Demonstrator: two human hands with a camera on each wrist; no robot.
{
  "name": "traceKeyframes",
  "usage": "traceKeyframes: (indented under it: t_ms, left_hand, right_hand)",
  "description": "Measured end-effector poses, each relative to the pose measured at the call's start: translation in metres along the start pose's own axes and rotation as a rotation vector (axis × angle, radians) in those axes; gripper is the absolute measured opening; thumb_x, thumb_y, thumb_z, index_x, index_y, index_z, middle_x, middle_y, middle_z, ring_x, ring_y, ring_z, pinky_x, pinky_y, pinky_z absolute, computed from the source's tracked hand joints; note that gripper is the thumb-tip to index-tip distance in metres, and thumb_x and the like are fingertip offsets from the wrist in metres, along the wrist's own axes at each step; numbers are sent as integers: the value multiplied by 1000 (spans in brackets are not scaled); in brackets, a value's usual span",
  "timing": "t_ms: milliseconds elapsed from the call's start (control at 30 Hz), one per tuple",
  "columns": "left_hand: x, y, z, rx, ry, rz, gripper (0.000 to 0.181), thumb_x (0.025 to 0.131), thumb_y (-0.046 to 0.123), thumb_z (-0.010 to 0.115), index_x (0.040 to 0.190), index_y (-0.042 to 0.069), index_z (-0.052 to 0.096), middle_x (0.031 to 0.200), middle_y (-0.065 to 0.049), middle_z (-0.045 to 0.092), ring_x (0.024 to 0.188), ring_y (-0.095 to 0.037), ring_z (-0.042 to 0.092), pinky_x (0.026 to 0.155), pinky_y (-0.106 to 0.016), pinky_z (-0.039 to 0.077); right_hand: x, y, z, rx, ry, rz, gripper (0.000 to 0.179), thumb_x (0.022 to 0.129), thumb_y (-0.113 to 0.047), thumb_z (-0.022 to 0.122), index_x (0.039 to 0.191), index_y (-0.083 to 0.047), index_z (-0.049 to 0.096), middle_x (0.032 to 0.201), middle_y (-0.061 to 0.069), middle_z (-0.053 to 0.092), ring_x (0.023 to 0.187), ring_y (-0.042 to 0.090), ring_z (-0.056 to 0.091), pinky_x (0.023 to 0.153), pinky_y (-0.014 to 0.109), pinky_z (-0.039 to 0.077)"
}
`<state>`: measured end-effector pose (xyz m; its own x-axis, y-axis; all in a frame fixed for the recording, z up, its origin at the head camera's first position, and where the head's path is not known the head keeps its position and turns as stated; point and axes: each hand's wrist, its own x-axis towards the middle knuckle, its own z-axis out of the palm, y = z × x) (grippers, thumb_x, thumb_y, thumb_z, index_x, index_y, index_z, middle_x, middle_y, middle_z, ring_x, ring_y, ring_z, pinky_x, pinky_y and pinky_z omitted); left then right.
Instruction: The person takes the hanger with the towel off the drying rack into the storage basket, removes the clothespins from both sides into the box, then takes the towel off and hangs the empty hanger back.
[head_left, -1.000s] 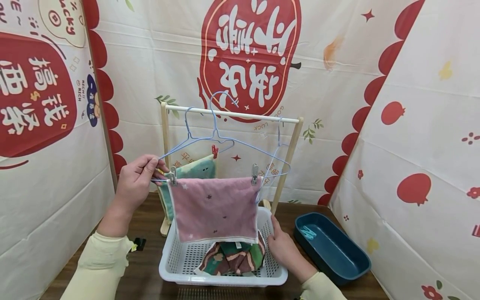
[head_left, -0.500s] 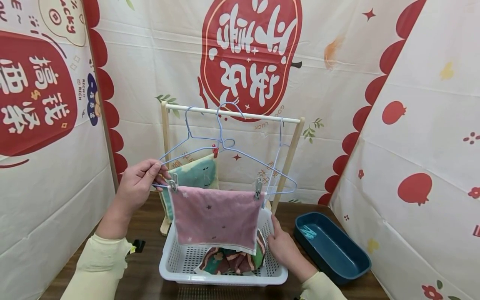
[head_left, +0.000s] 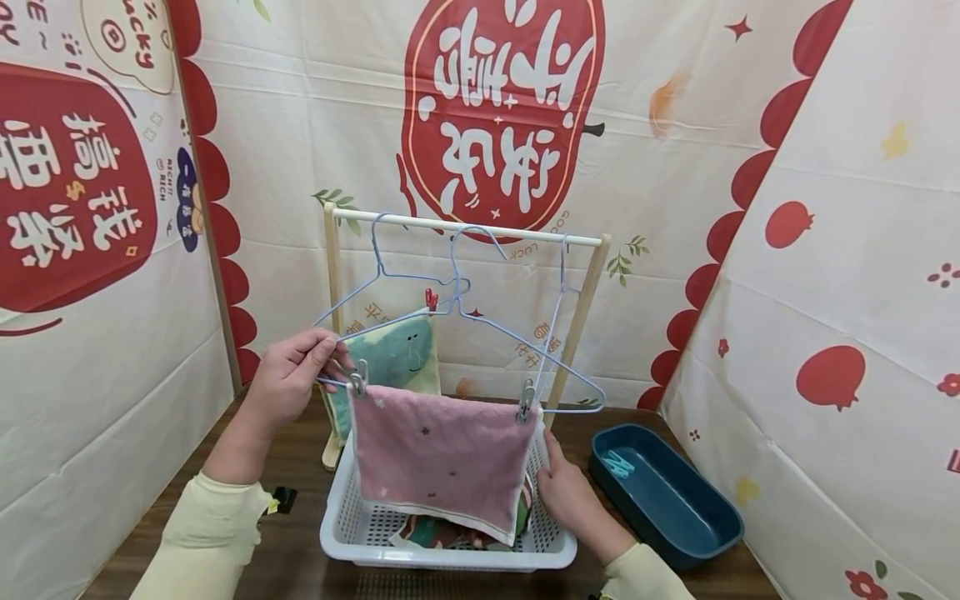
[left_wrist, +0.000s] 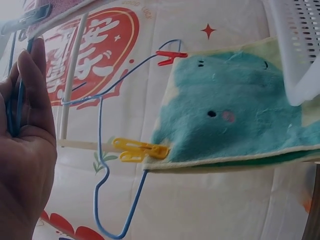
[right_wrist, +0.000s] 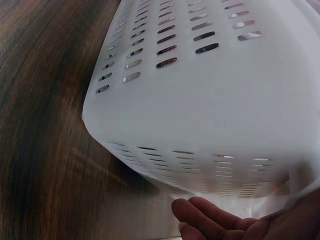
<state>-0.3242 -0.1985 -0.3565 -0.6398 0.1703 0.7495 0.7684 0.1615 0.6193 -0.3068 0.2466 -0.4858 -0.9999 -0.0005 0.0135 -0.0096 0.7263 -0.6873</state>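
Note:
In the head view my left hand [head_left: 292, 375] pinches the left end of a blue wire hanger [head_left: 570, 375]. A pink towel [head_left: 450, 458] hangs from its bottom bar by two metal clips, one at each top corner. The hanger's hook stands in front of the rack's bar, overlapping it in this view. My right hand [head_left: 573, 496] holds the right rim of a white perforated basket [head_left: 352, 550]; its fingers [right_wrist: 200, 220] lie along the outer wall. Inside the basket is a green-and-brown patterned cloth [head_left: 435, 533], partly hidden by the towel.
A wooden rack with a white bar [head_left: 480, 229] stands behind the basket. From it hang a teal towel [left_wrist: 225, 110] on a hanger with red and yellow clips, and another hanger at right. A dark blue tray [head_left: 667, 500] with light-blue pieces sits to the right.
The hanger and pink towel have come down and slightly right with my left hand, the right end tilting lower. The towel now covers more of the patterned cloth. My right hand stays put.

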Motion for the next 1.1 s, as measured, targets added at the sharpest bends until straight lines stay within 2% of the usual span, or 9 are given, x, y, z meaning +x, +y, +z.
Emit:
traceKeyframes:
  t_ms: [267,433,567,800,900,1000,1033,1100]
  left_hand:
    - [-5,-12,14,30,-16,13,18,113,-4,57,107,-1,74,92,-12,76,74,-21,75,68,-27,67]
    - [-8,-17,22,4,-20,26,18,112,-6,57,107,-1,74,91,-13,76,73,-21,75,64,-29,66]
    - [-12,-21,27,20,-14,18,18,112,-5,58,106,1,74,91,-11,77,73,-21,74,64,-29,66]
    - [-17,-27,35,-2,-9,5,18,113,-3,57,106,1,74,92,-20,76,73,-22,74,63,-30,66]
    - [-20,-30,39,-9,4,-3,19,113,-3,58,105,0,74,91,-19,76,72,-21,74,62,-30,66]
    - [-22,-33,44,-8,17,-9,18,112,-3,59,105,0,74,91,-18,76,72,-21,74,62,-29,66]
    - [-24,-33,45,-6,20,-12,18,112,-3,59,105,0,74,91,-17,76,72,-20,74,62,-29,66]
    - [-26,-35,47,-1,23,-14,18,113,-2,59,105,0,75,91,-15,77,72,-20,74,62,-29,66]
  right_hand:
    - [-1,0,1,-22,6,-7,71,114,-21,52,178,-16,20,158,37,52,105,38,78,81,57,68]
    - [-2,-2,0,-3,8,-24,70,114,-20,51,177,-13,20,151,40,56,98,36,78,75,55,69]
    - [-1,0,1,24,3,-20,70,115,-21,51,177,-14,20,152,39,54,100,37,77,75,55,69]
    - [-1,3,-1,41,-17,-1,69,118,-30,49,178,-16,18,162,36,47,117,43,73,87,62,66]
    - [-1,1,-5,39,-30,-14,67,120,-36,44,178,-15,18,166,35,43,133,51,64,105,69,57]
    - [-1,1,-11,88,-56,-13,68,121,-42,38,178,-14,16,174,31,33,152,56,45,119,76,39]
    - [-1,1,-13,102,-64,-13,68,121,-43,37,178,-13,16,176,30,30,155,56,39,121,77,35]
    - [-2,0,-18,114,-76,-8,68,121,-43,36,177,-8,18,176,29,29,156,55,39,121,77,35]
